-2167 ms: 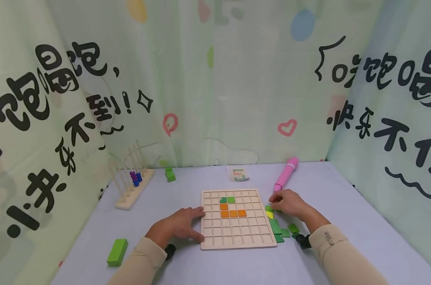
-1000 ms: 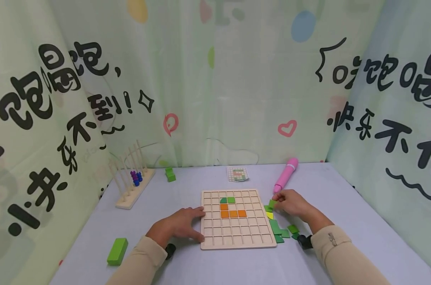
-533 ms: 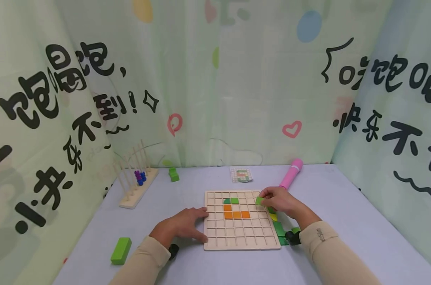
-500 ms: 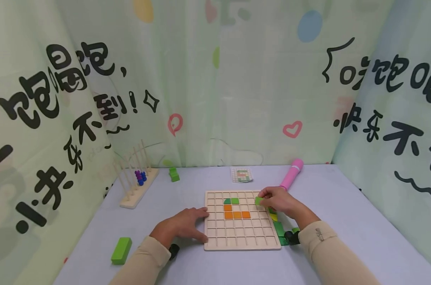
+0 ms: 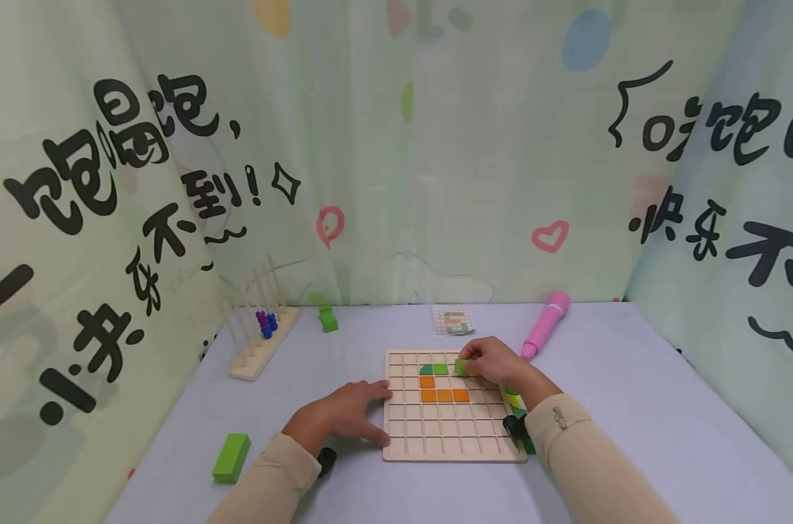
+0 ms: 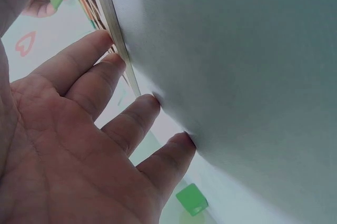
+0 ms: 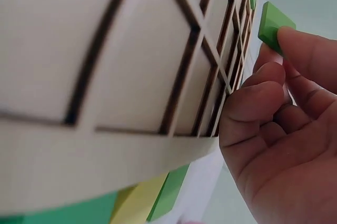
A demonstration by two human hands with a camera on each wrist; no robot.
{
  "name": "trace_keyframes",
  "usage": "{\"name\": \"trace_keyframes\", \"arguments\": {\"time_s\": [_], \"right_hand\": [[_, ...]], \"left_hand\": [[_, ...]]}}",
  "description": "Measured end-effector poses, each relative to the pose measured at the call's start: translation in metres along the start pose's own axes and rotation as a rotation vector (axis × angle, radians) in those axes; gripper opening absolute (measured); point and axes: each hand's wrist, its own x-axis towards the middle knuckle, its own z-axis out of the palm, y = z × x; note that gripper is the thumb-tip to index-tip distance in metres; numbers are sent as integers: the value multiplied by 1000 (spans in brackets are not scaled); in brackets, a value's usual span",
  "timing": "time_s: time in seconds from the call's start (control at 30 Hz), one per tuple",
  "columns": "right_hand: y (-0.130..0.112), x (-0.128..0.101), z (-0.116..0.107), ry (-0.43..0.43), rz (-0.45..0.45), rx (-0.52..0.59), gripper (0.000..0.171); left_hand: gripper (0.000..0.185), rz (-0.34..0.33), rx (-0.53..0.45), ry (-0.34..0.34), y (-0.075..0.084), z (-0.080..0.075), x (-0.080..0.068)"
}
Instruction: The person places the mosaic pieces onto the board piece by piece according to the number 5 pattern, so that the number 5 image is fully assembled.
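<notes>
- The right hand (image 5: 494, 362) pinched a small green tile (image 5: 460, 367) between thumb and fingertip.
- The tile was square, so it had no long side. It was tipped up a bit, with its flat face toward the board (image 5: 453, 437).
- It sat over the board's second row, just right of the two green tiles (image 5: 434, 370) already in place.
- The orange tiles (image 5: 443, 394) lay just below.
- The left hand (image 5: 340, 418) was spread flat, holding nothing. Its fingers (image 6: 100, 79) touched the board's left edge and the table (image 5: 632, 407).
- More tiles (image 5: 515, 400) lay by the board's right edge.
</notes>
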Motion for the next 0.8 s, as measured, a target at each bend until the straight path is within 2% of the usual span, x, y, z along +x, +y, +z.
{"name": "trace_keyframes", "arguments": {"time_s": [0.23, 0.5, 0.8], "right_hand": [[-4, 6, 3, 6, -11, -64, 9], [-5, 12, 8, 3, 4, -121, 8], [-8, 15, 11, 31, -23, -238, 8]], "left_hand": [[81, -2, -9, 1, 3, -1, 0], [81, -35, -5, -1, 5, -2, -1], [81, -50, 2, 0, 6, -1, -1]]}}
